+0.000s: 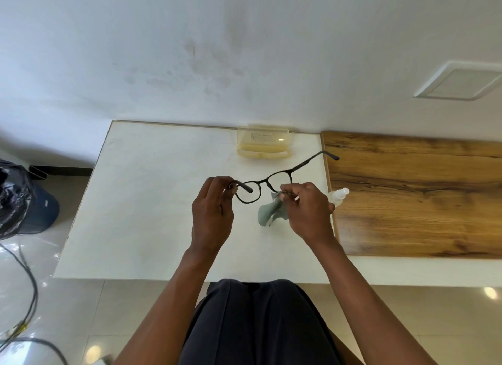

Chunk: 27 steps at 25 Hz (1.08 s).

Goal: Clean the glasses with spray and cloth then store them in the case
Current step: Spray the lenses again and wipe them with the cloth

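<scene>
Two hands, left hand (212,212) pinching glasses (260,186), right hand (308,209) pinching cloth (271,209), case (263,144) open (empty)

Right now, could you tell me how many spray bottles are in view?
1. The spray bottle lies on the white table near the wooden board, just beyond the right hand, which partly covers it. Nothing suggests another is hidden.

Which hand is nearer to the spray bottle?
Right. The right hand, holding the cloth at the glasses, is just beside the spray bottle. The left hand grips the frame's other end, farther away.
</scene>
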Each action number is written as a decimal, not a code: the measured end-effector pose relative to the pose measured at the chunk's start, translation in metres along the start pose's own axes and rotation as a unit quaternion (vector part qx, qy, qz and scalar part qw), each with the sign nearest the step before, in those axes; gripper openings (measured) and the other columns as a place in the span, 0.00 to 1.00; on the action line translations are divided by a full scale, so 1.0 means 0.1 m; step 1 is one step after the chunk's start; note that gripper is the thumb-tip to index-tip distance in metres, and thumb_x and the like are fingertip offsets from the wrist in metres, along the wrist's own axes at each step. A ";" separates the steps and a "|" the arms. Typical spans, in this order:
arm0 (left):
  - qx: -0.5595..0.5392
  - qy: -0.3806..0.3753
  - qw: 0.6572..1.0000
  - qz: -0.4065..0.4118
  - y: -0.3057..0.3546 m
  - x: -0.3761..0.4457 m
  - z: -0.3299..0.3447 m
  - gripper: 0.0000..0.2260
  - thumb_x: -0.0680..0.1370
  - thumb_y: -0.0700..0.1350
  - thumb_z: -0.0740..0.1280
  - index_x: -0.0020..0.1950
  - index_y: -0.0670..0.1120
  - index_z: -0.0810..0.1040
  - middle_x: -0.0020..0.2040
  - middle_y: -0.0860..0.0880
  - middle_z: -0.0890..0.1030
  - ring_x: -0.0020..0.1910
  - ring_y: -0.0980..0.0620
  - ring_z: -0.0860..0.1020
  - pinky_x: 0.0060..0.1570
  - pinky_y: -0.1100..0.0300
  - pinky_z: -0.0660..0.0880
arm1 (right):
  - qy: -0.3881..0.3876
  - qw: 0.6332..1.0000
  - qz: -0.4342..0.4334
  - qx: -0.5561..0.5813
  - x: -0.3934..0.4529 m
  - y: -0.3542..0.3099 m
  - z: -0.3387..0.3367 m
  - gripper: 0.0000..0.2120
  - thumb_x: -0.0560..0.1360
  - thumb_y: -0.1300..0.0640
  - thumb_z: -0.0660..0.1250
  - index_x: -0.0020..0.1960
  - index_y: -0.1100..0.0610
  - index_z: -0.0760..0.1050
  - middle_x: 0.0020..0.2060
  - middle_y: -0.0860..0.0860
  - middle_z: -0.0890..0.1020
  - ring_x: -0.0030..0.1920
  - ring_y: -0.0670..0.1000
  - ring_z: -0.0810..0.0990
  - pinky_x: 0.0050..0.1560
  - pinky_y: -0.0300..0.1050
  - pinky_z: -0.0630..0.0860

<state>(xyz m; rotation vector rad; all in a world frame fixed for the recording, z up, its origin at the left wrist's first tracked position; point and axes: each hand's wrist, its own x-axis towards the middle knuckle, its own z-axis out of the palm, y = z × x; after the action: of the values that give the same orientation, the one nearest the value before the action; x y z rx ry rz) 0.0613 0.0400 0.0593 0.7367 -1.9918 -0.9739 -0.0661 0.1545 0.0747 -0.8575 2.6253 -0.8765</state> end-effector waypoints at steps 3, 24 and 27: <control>-0.011 0.004 1.000 0.002 -0.01 0.00 -0.01 0.06 0.76 0.42 0.58 0.46 0.43 0.74 0.42 0.44 0.78 0.40 0.53 0.75 0.32 0.61 0.72 | 0.000 1.000 -0.001 0.024 0.02 0.08 -0.09 0.07 0.75 0.58 0.66 0.51 0.56 0.80 0.45 0.56 0.79 0.44 0.50 0.75 0.44 0.40 0.67; -0.018 0.008 1.000 0.020 0.04 0.02 -0.05 0.05 0.75 0.41 0.57 0.46 0.48 0.72 0.41 0.46 0.77 0.40 0.55 0.75 0.38 0.67 0.71 | 0.027 0.994 -0.101 0.021 0.13 0.03 -0.02 0.09 0.76 0.55 0.65 0.51 0.56 0.80 0.45 0.53 0.81 0.46 0.54 0.79 0.43 0.50 0.76; -0.023 0.004 1.000 0.017 0.04 0.00 -0.05 0.06 0.75 0.41 0.57 0.46 0.49 0.72 0.41 0.48 0.77 0.40 0.56 0.74 0.38 0.69 0.70 | 0.066 0.992 -0.110 -0.011 0.14 0.06 0.07 0.06 0.75 0.58 0.66 0.49 0.58 0.79 0.45 0.53 0.81 0.44 0.55 0.80 0.39 0.48 0.76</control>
<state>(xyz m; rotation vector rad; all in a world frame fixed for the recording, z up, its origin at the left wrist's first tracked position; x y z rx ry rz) 0.0648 0.0402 0.0653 0.6774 -1.9620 -0.9917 -0.0776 0.1465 0.0651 -1.1510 2.6934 -0.9913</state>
